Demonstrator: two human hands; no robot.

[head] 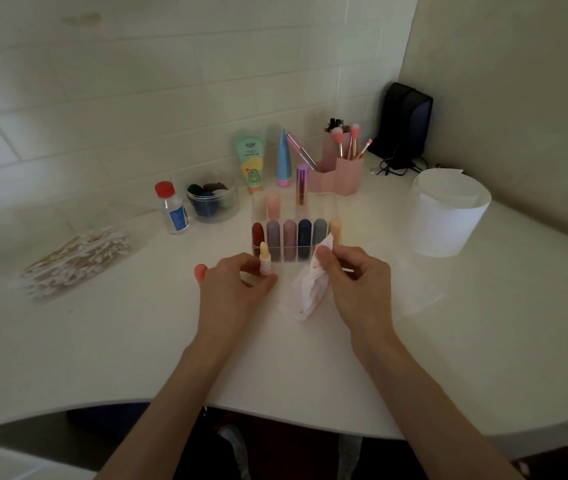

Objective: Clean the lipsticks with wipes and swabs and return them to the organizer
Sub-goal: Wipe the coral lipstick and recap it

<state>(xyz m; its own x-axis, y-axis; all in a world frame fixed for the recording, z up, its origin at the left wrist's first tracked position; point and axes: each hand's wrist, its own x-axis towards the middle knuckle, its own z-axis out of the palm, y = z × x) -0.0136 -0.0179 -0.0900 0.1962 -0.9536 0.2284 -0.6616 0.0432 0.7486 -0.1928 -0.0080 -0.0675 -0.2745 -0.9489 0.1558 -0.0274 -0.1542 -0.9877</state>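
Observation:
My left hand (232, 285) pinches an uncapped lipstick (265, 259) upright, its pale yellow tip up and pink base between my fingers. Its coral cap (201, 272) stands on the table just left of that hand. My right hand (353, 275) grips a crumpled white wipe (306, 289) with red stains, held just right of the lipstick without touching it. Behind both hands stands the clear organizer (324, 206), with several capped lipsticks (289, 235) in its front row and others behind.
A bag of cotton swabs (78, 258) lies at left. A small red-capped bottle (171, 209), a jar of sponges (211, 199), two tubes (251, 161), a pink brush holder (339, 168) and a white wipe roll (447, 211) stand around the organizer. The table edge curves near me.

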